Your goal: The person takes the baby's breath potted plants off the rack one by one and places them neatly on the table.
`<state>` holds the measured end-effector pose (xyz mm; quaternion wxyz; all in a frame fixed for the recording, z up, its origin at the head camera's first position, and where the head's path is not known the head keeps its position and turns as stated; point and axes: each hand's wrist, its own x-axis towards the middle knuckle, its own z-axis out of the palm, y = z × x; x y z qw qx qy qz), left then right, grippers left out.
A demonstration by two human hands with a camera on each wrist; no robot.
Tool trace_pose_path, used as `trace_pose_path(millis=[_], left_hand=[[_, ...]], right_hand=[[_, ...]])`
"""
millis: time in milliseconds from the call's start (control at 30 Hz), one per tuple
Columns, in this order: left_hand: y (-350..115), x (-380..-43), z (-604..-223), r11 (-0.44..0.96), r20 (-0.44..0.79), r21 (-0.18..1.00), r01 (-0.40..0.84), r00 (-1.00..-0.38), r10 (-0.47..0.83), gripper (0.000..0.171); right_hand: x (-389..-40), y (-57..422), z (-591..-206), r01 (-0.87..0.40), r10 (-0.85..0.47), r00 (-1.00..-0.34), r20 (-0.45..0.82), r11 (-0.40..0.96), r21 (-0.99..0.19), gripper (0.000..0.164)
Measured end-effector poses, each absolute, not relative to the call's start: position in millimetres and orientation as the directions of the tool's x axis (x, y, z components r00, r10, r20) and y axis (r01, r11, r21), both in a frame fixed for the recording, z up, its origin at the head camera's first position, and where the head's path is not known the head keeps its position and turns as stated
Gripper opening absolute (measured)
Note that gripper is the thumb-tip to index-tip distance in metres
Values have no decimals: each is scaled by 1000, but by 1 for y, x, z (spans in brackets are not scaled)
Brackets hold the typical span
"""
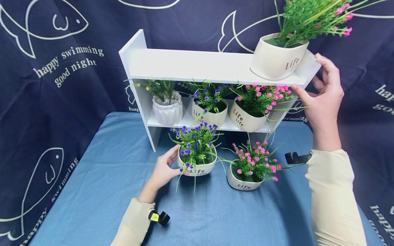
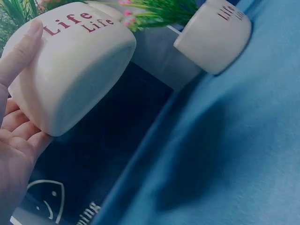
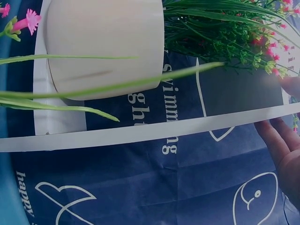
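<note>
My left hand (image 1: pixel 163 171) grips a cream oval flowerpot with purple-blue flowers (image 1: pixel 201 169) by its left side, thumb at the front. In the left wrist view this flowerpot (image 2: pixel 79 70) is raised, its base showing above the blue cloth. At the upper right, my right hand (image 1: pixel 327 90) holds the right side panel of a white two-tier shelf (image 1: pixel 197 65). The right wrist view has the thumb and fingers on either side of that panel (image 3: pixel 140 131). A pot of pink flowers (image 1: pixel 244 184) stands on the cloth, right of the held one.
On the top tier, at the right end, sits a large cream pot (image 1: pixel 274 63) with tall greenery. Below it stand a white pleated pot (image 1: pixel 167 111), a blue-flowered pot (image 1: pixel 210 114) and a pink-flowered pot (image 1: pixel 246 118). A dark fish-print cloth (image 1: pixel 77 112) hangs behind the blue-covered table (image 1: pixel 197 218).
</note>
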<state>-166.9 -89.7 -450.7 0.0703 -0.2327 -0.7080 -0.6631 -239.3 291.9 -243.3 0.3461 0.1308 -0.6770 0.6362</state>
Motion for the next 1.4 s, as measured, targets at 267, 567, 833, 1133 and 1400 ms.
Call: trace_pose_path(millis=[267,567,833,1133,1400], left_hand=[[-88,-170,-470,81,280,947,311,-921,270,90],[-94,-175,-490,130,166,969,208,-947,276,87],[-98,-178,-503,148,156,967,205,-944,290,86],[-103,-177,-506,128,133,976,174,-950,282,87],[-107,-177,-511,161,94,974,159,-931,351,86]], right_hand=[[-239,290,-243,-623,258,-725,639,149,-768,73],[-239,290,-241,-623,269,-725,635,137,-770,73],[-238,290,-240,-621,267,-724,635,148,-770,72],[-237,288,-239,-632,268,-724,635,108,-767,73],[-237,288,-242,-634,270,-725,634,96,-767,73]])
